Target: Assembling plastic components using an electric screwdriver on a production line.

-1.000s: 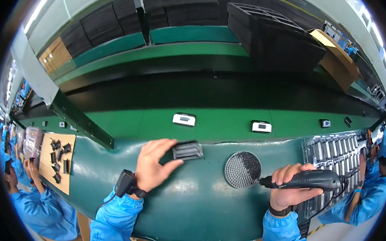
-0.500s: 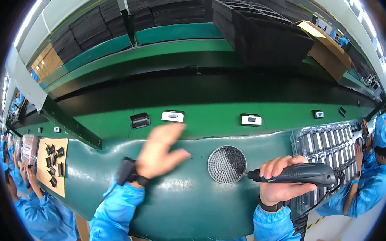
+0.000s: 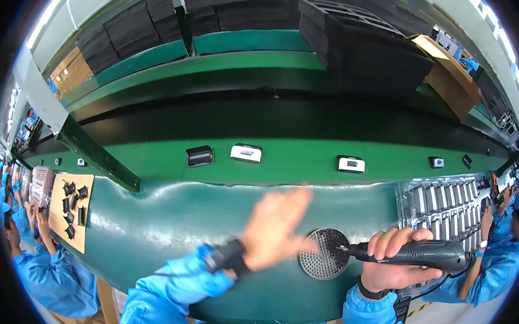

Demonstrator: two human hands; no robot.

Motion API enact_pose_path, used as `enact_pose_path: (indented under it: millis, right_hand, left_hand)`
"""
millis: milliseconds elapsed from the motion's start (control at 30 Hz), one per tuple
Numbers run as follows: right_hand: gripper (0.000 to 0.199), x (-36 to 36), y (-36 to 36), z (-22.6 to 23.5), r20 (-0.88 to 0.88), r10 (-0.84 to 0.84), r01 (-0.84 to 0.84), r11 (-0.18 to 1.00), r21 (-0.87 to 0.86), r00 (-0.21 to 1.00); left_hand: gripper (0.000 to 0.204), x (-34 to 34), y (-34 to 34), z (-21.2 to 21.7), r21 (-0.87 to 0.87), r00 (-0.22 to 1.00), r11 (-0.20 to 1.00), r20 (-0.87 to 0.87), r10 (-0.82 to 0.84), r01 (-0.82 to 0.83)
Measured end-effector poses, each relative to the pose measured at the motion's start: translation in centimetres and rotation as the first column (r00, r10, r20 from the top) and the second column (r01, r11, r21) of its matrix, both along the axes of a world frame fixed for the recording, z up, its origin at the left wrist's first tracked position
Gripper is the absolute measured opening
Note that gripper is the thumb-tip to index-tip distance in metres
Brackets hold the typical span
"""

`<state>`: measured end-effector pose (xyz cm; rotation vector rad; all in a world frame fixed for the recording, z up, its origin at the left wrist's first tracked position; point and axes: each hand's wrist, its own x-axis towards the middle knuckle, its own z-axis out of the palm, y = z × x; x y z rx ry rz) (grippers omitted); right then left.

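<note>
Two hands are at work over one green desk (image 3: pixel 170 216). The right hand (image 3: pixel 390 275) has its fingers wrapped around one black screwdriver (image 3: pixel 432 254), held nearly level, its tip over the round dish (image 3: pixel 318 266). The left hand (image 3: pixel 275 229) is blurred; its fingers are extended and released, the thumb at the dish's left edge, contact not determinable. The one dish, perforated or dimpled, holds small dark pieces (image 3: pixel 336 242), too many and too fine to count.

On the green strip beyond, right of the post (image 3: pixel 97 155): three white-and-black units (image 3: pixel 246 153), one black housing (image 3: pixel 200 156) left of them, and one dark part (image 3: pixel 467 162) at far right. One clear tray (image 3: pixel 405 209) carries rows of parts, count uncertain. One brown sheet (image 3: pixel 79 235) at left bears several black parts (image 3: pixel 81 215).
</note>
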<state>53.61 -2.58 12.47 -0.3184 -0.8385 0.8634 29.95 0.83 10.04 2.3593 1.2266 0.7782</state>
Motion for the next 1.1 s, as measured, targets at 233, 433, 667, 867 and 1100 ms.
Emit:
enact_pose_path:
  millis: [233, 433, 667, 867, 1100]
  right_hand:
    - [0.084, 0.3, 0.4, -2.4, 0.021, 0.151, -0.15, 0.988, -0.036, 0.988]
    - [0.077, -1.0, 0.3, -6.0, 0.169, 0.201, -0.196, 0.979, -0.05, 0.965]
    - [0.08, -4.1, 0.1, -9.4, 0.272, 0.159, -0.153, 0.987, -0.041, 0.949]
    - [0.085, -4.9, 0.7, -10.9, 0.249, 0.134, -0.136, 0.991, -0.007, 0.959]
    - [0.083, -5.2, 0.4, -11.6, 0.312, 0.084, -0.092, 0.996, 0.01, 0.946]
  left_hand:
    - [0.046, -7.3, 13.5, -4.9, 0.06, 0.655, 0.667, -0.144, 0.742, -0.742]
    - [0.045, -7.2, 16.5, -8.9, 0.002, 0.736, 0.737, -0.064, 0.674, -0.676]
    - [0.036, -7.0, 14.1, -6.6, 0.199, 0.871, 0.871, 0.316, 0.377, -0.45]
    - [0.038, -6.1, -2.3, -4.4, 0.291, 0.948, 0.947, -0.315, -0.04, 0.137]
    - [0.028, -5.2, -6.9, -7.7, 0.356, 0.966, 0.922, -0.249, -0.066, 0.155]
